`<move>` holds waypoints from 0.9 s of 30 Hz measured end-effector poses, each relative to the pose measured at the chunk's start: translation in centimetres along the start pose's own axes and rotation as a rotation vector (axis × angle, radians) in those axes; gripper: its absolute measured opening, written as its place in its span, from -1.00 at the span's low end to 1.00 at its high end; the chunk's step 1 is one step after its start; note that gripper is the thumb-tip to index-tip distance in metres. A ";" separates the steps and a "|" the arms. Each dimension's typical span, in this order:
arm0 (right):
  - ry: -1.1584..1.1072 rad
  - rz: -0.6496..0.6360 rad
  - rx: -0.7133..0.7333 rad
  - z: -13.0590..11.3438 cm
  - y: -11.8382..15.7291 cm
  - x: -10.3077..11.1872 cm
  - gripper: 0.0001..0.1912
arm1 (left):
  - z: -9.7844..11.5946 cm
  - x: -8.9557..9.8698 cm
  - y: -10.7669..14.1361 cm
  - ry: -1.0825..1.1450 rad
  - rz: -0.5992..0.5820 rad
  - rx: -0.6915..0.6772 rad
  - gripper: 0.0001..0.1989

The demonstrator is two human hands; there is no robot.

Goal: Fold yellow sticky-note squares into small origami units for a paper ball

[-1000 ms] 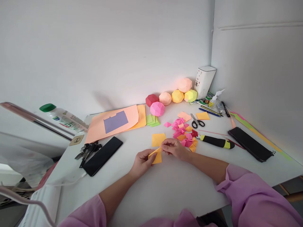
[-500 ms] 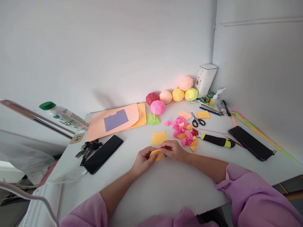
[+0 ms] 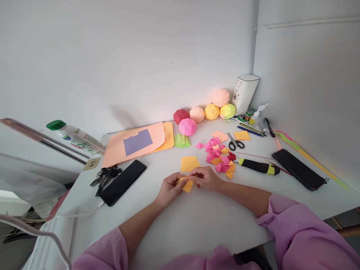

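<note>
Between my two hands is a small piece of yellow-orange paper [image 3: 186, 185], creased along its top edge. My left hand [image 3: 170, 190] pinches its left side with thumb and fingers. On the other side, my right hand [image 3: 206, 179] grips the upper right edge, fingertips close to the left thumb. Just beyond lies a flat yellow-orange paper sheet [image 3: 189, 163] on the white table [image 3: 180, 228]. A heap of small folded paper pieces [image 3: 215, 148], pink, orange and peach, sits to the right of it.
Faceted paper balls [image 3: 187, 127] stand along the wall. Scissors [image 3: 234, 142], a utility knife [image 3: 257, 166] and a black case [image 3: 298, 169] lie at right. At left are a phone [image 3: 123, 183], keys [image 3: 105, 176], peach paper [image 3: 115, 150] and green notes [image 3: 182, 141].
The yellow-orange paper in my hands has tilted, so more of its face shows below my fingers. Both hands stay in nearly the same place.
</note>
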State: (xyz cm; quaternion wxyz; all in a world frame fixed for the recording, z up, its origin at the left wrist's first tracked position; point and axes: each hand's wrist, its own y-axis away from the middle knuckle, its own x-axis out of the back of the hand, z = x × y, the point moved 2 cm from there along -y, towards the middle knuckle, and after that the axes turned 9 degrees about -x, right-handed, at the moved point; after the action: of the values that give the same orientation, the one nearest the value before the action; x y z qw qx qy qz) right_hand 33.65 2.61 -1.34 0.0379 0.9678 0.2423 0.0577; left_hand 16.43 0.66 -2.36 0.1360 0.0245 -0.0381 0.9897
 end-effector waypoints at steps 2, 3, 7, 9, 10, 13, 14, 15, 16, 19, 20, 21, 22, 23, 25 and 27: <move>0.003 0.003 -0.003 0.0 0.0 0.0 -0.78 | 0.0 0.0 0.0 0.003 0.011 -0.012 -0.73; 0.006 0.004 -0.005 0.0 0.0 0.1 -0.78 | 0.0 -0.1 -0.1 0.000 0.013 -0.020 -0.74; 0.024 0.003 -0.020 0.3 -0.2 0.1 -0.78 | 0.1 -0.1 -0.1 -0.008 0.009 -0.040 -0.75; 0.028 0.002 -0.025 0.4 -0.3 0.2 -0.78 | 0.2 -0.1 -0.1 -0.001 0.003 -0.037 -0.75; 0.029 0.000 -0.026 0.5 -0.3 0.2 -0.78 | 0.2 -0.1 -0.1 -0.001 -0.001 -0.036 -0.75; 0.015 -0.010 -0.038 0.5 -0.4 0.2 -0.78 | 0.4 -0.1 0.0 -0.021 -0.015 -0.031 -0.73; 0.004 -0.017 -0.048 0.5 -0.4 0.2 -0.78 | 0.4 0.0 0.0 -0.029 -0.020 -0.030 -0.72; -0.009 -0.026 -0.061 0.5 -0.4 0.2 -0.78 | 0.4 0.0 0.1 -0.033 -0.027 -0.029 -0.71; -0.025 -0.038 -0.076 0.5 -0.5 0.3 -0.78 | 0.4 0.1 0.1 -0.032 -0.032 -0.027 -0.70; -0.068 -0.074 -0.119 0.5 -0.6 0.4 -0.77 | 0.2 0.3 0.2 -0.015 -0.002 -0.035 -0.67; -0.077 -0.081 -0.133 0.5 -0.7 0.5 -0.77 | 0.2 0.4 0.2 -0.021 0.022 -0.053 -0.67; -0.081 -0.085 -0.143 0.5 -0.7 0.6 -0.77 | 0.3 0.4 0.2 -0.035 0.044 -0.077 -0.68; -0.080 -0.088 -0.150 0.5 -0.7 0.6 -0.77 | 0.4 0.5 0.2 -0.052 0.055 -0.102 -0.70; -0.076 -0.093 -0.151 0.5 -0.7 0.6 -0.76 | 0.4 0.5 0.2 -0.067 0.052 -0.124 -0.72; -0.055 -0.102 -0.144 0.6 -0.7 0.5 -0.76 | 0.5 0.3 0.1 -0.091 0.023 -0.141 -0.78; -0.024 -0.106 -0.134 0.6 -0.6 0.4 -0.76 | 0.5 0.1 0.0 -0.110 0.009 -0.132 -0.82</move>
State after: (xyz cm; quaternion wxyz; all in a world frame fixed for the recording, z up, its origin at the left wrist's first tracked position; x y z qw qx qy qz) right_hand 33.79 3.28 -1.97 0.1086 0.9494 0.2885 0.0601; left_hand 16.33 0.66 -1.89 0.1307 0.0697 -0.1107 0.9828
